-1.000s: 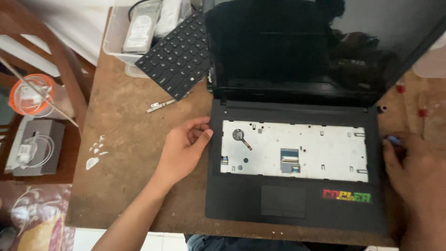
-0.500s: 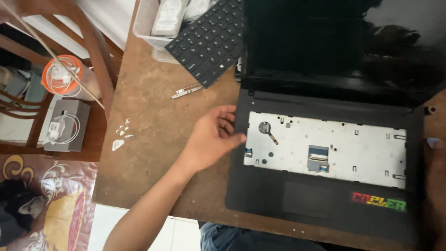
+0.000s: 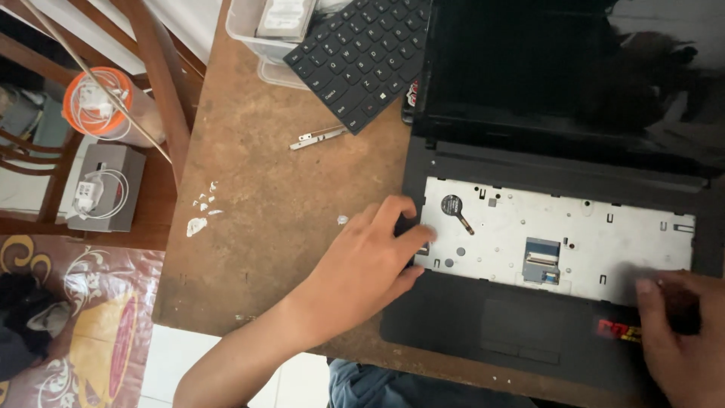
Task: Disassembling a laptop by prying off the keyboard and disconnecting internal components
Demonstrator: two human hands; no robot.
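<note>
While my left hand (image 3: pixel 370 261) lies flat and open on the left edge of the black laptop (image 3: pixel 483 332), its fingertips touch the bare metal tray (image 3: pixel 574 227) where the keys normally sit. My right hand (image 3: pixel 680 332) rests open on the right palm rest. The removed keyboard (image 3: pixel 362 53) lies on the brown table (image 3: pixel 257 204), near the screen.

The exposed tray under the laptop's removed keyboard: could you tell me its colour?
Silvery grey, clearest in the head view.
</note>
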